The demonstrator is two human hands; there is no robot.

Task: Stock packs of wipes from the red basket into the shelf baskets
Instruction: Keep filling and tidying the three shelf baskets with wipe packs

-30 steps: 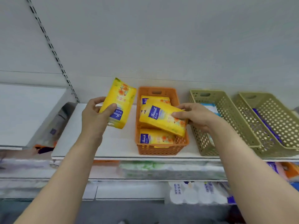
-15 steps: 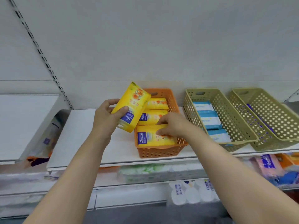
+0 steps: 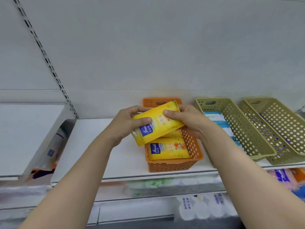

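Both arms reach up and forward to the white shelf (image 3: pixel 99 146). The left hand (image 3: pixel 127 124) holds the low end of a yellow pack of wipes (image 3: pixel 156 123). Its thumb lies on top of the pack and its fingers curl round behind it. The right hand (image 3: pixel 186 119) holds the high end of the same pack, with the thumb on the front and the fingers wrapped round the back. So both hands grip one pack between them.

The pack is bright yellow with a blue label near the left hand and small orange flowers on it. It is tilted, with the right end higher than the left end. It is up in the air, just over the orange basket (image 3: pixel 173 164).

The orange basket sits on the shelf. Inside it, at the front, lies another yellow pack (image 3: pixel 168 150), flat, with the same blue label. A bit of one more yellow pack peeks out under the held one.

To the right stand two green baskets with holes (image 3: pixel 247 129). The near one has blue and white packs (image 3: pixel 219 121) in it
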